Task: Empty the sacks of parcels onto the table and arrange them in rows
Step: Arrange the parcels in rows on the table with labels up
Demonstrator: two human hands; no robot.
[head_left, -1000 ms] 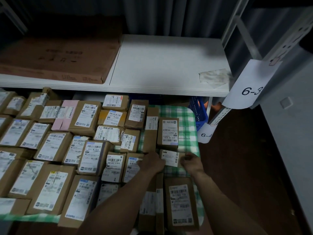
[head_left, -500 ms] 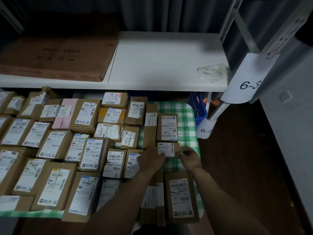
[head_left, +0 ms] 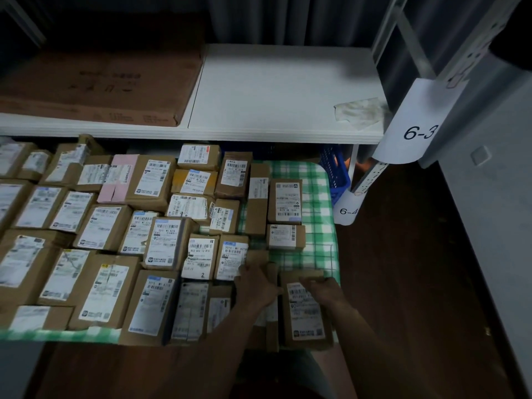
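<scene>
Several brown cardboard parcels with white labels lie in rows on the table with the green checked cloth (head_left: 316,180). My left hand (head_left: 256,283) holds the far end of a narrow brown parcel (head_left: 272,335) at the near right of the table. My right hand (head_left: 322,286) grips the far right corner of a labelled brown parcel (head_left: 305,315) beside it. A small parcel (head_left: 285,237) lies free just beyond both hands, under a larger upright-labelled parcel (head_left: 284,201). No sack is in view.
A white shelf (head_left: 276,90) runs above the table's far side with a flat brown carton (head_left: 98,84) and a crumpled cloth (head_left: 359,110). A blue crate (head_left: 336,177) stands under it. Shelf posts with tags 6-3 (head_left: 417,131) and 6-4 (head_left: 348,211) stand right; brown floor (head_left: 403,283) beyond.
Both hands slid the small parcel away from me, let it go below the larger parcel, then drew back onto the two near parcels.
</scene>
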